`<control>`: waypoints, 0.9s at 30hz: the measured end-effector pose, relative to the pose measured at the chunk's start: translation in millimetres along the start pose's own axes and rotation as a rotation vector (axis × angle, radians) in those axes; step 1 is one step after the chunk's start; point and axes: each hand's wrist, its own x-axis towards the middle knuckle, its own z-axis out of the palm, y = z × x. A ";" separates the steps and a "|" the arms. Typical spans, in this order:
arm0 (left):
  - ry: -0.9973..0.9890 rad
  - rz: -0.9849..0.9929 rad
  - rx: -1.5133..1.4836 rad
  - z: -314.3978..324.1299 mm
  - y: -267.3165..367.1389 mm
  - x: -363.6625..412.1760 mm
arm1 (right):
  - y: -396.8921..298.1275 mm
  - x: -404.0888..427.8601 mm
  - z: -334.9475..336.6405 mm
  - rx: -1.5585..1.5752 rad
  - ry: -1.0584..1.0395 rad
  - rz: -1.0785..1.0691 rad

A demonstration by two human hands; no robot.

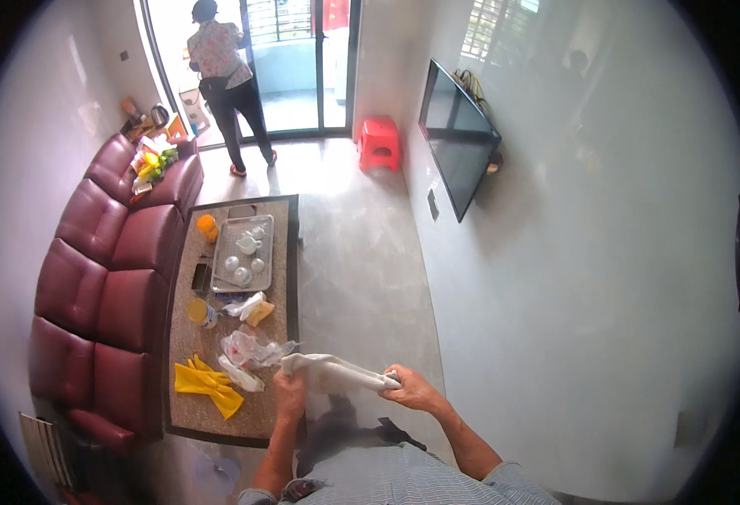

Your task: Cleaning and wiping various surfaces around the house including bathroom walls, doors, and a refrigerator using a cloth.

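Note:
A white cloth (pixel 335 371) is stretched between my two hands in front of my body. My left hand (pixel 291 392) grips one end beside the right edge of the coffee table (pixel 244 420). The other end is bunched in my right hand (pixel 411 388), over the tiled floor. On the table, close to my left hand, lie crumpled clear plastic bags (pixel 250 348) and a pair of yellow rubber gloves (pixel 209 385). Farther up stand a jar with a yellow lid (pixel 201 313) and a metal tray (pixel 216 265) bearing a white teapot (pixel 248 244) and several cups.
A dark red leather sofa (pixel 133 309) runs along the table's left side. A person (pixel 221 76) stands at the sliding glass door (pixel 285 76). Red plastic stools (pixel 379 144) are stacked by the right wall, where a television (pixel 458 139) hangs. An orange-lidded jar (pixel 207 227) stands on the table.

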 end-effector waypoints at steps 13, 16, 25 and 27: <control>0.166 -0.050 -0.047 -16.7 10.2 93.2 | -56.7 98.2 -20.4 -0.031 -0.173 0.039; 0.093 -0.094 0.073 -10.2 16.7 110.3 | -45.2 112.9 -22.7 -0.059 -0.190 0.069; 0.153 -0.079 0.058 42.6 51.4 162.6 | -8.7 181.1 -62.6 0.120 -0.113 0.055; 0.185 -0.159 0.051 53.3 53.2 181.6 | 3.0 201.6 -72.8 0.176 -0.061 0.041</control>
